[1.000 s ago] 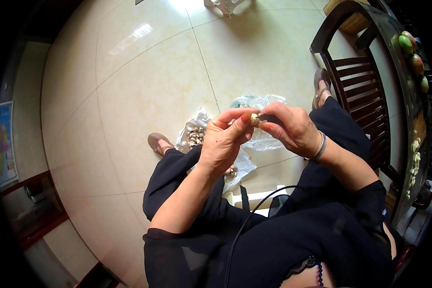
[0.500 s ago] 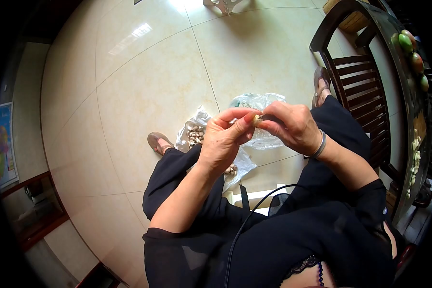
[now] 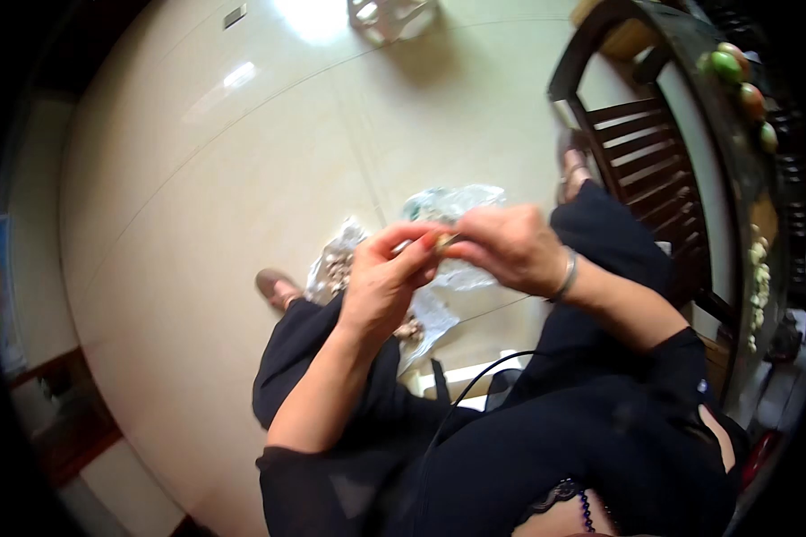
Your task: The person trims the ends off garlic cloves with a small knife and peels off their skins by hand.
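My left hand [image 3: 376, 282] is closed, its thumb and fingertips pinching a small pale garlic clove [image 3: 444, 242] above my lap. From the right, my right hand [image 3: 515, 249] meets it, thumb and fingers pressed together on the same clove. The clove is mostly covered by fingertips, and motion blurs it a little. Below and beyond the hands, unpeeled garlic cloves [image 3: 338, 268] lie on a crumpled white plastic bag [image 3: 434, 313] on the floor. A clear plastic bag [image 3: 475, 199] lies beside it, partly hidden by my right hand.
A dark wooden slatted chair [image 3: 640, 148] stands at the right. Beyond it, a dark tabletop holds pale peeled cloves [image 3: 758, 277] and several green-red fruits [image 3: 750, 100]. A white stool [image 3: 392, 18] is at the far top. A black cord [image 3: 466, 387] crosses my lap.
The view has shifted, so the whole scene sits slightly left and lower. Both hands stay together at the clove, with small finger movements.
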